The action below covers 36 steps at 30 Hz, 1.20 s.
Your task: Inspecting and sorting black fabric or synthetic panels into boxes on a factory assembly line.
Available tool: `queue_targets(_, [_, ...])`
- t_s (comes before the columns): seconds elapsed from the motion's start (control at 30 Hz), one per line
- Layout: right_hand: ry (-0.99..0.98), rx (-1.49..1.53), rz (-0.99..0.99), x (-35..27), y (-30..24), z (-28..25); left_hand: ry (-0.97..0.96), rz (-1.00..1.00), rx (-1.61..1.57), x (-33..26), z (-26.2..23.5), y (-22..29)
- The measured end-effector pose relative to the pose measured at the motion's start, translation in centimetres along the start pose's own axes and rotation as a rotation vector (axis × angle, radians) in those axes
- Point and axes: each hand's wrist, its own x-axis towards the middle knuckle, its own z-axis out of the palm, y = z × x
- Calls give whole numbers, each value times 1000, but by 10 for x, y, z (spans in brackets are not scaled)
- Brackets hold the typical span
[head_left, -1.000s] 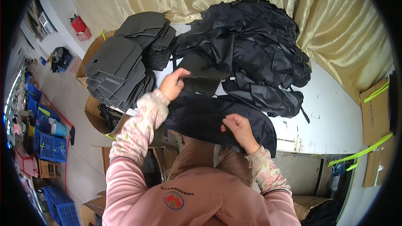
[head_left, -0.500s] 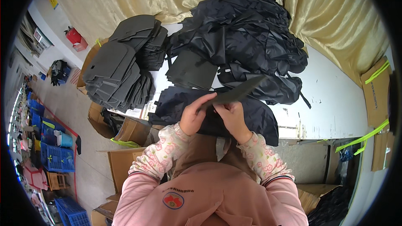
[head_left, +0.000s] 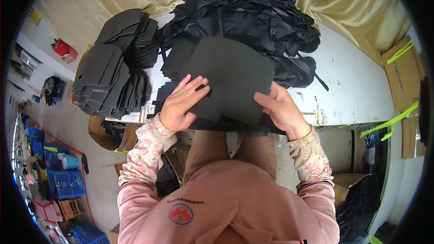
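Note:
A dark grey foam panel (head_left: 233, 79) with a rounded top lies face up in front of me, over black fabric (head_left: 210, 124) at the table's near edge. My right hand (head_left: 282, 108) grips the panel's right edge, thumb on top and the other fingers behind it. My left hand (head_left: 184, 101) lies against its left side with stretched fingers, their tips by a small dark slot. Behind the panel, part of a stack of similar dark sheets (head_left: 176, 61) shows at its left.
Stacks of dark foam panels (head_left: 97, 70) stand on the white table's (head_left: 352, 90) left side. A large heap of black fabric pieces (head_left: 244, 13) fills the back, before gold curtains (head_left: 343, 4). Cardboard boxes (head_left: 400, 77) stand at right; blue crates (head_left: 65, 183) are on the floor at left.
The panel has turned from steeply tilted to facing up. My hands have moved apart, the right one to the panel's right edge, the left with fingers spread. The view has shifted slightly.

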Motion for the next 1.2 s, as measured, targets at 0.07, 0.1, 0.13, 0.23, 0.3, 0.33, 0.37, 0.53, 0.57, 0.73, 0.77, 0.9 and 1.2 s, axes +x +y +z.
queue_targets(0.07, [48,-38,29,-5,4,-5,125,-162,-526,-14,1,3])
queue_targets(0.1, [73,-138,60,-4,16,-25,306,-227,-934,-25,10,1])
queue_targets(0.13, [96,-239,95,-4,27,-41,487,-223,-1051,-29,11,-1])
queue_targets(0.23, [196,-184,179,-18,57,-80,1003,-491,-971,-43,4,-11])
queue_targets(0.3, [267,-264,233,-30,82,-116,1157,-566,-849,-55,-3,-20])
queue_targets(0.33, [293,-371,253,-38,96,-138,1206,-599,-771,-64,-5,-27])
queue_targets(0.37, [317,-478,274,-44,99,-149,1203,-630,-662,-78,-9,-36])
queue_targets(0.53, [438,-567,295,-60,96,-172,1073,-750,-145,-141,-20,-76])
queue_targets(0.57, [436,-565,299,-60,96,-174,985,-698,-23,-135,-15,-74])
queue_targets(0.73, [435,-602,296,-59,94,-178,594,-456,281,-81,25,-14])
queue_targets(0.77, [417,-553,296,-58,94,-176,485,-520,-112,-82,45,-7])
queue_targets(0.9, [406,-286,291,-56,96,-174,-195,-915,-1643,-83,138,47])
queue_targets(1.2, [318,-193,224,-52,84,-140,363,-1163,-2359,-28,215,70])
